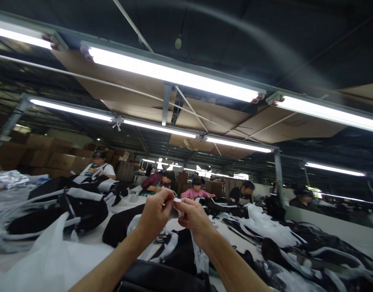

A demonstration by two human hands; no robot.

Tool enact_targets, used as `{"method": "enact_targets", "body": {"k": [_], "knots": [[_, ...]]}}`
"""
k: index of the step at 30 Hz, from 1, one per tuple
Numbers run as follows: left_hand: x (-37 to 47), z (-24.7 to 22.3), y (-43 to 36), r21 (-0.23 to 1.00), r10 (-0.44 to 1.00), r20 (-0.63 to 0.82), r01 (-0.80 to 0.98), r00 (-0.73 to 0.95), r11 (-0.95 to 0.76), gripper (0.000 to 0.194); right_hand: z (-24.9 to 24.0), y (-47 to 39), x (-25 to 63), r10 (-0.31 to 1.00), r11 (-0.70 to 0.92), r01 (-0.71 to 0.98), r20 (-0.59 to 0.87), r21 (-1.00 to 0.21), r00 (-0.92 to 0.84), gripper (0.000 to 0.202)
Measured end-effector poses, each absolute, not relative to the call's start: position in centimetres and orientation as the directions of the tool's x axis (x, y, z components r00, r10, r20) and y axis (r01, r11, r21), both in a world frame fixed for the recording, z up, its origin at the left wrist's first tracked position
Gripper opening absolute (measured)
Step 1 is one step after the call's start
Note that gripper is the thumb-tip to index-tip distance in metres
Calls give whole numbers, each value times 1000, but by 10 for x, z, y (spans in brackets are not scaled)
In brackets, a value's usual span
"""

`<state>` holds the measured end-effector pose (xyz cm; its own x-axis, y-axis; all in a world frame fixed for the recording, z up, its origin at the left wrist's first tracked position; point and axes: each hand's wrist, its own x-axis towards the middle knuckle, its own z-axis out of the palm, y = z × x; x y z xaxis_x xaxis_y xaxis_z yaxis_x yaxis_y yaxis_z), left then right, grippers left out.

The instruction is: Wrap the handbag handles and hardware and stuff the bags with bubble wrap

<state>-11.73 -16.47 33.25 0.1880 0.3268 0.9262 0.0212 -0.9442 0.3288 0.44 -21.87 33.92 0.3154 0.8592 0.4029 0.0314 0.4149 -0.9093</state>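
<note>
My left hand and my right hand are raised in front of me, fingertips close together. Both are closed in a pinch around a small white piece, thin and rounded at the edge; its kind is too small to make out. Some translucent white material shows just under the fingers. Below my forearms lies a black bag with a smooth surface. Just beyond it, black straps and a strap wrapped in white foam lie on the table, partly hidden by my hands.
More black bags with white-wrapped straps cover the table on the left. White foam sheeting is heaped at the near left. On the right are further black bags and white wrapping. Several people work across the table, under tube lights.
</note>
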Motion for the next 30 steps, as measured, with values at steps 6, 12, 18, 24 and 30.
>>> {"method": "enact_targets", "body": {"k": [6,12,18,24,30], "knots": [[-117,324,-168,319,318,927,29,200,-947,19,334,-219,-1,808,492,68,485,-868,334,37],[-112,329,-158,344,326,911,-32,253,-938,7,348,-225,5,839,453,132,472,-882,272,42],[-111,328,-156,350,345,919,6,193,-937,15,354,-223,7,863,426,175,456,-888,217,36],[-116,333,-154,323,330,927,65,177,-944,17,364,-230,10,884,427,214,456,-879,109,41],[-117,346,-153,318,328,925,81,190,-945,17,381,-224,14,799,493,468,594,-733,88,33]]}}
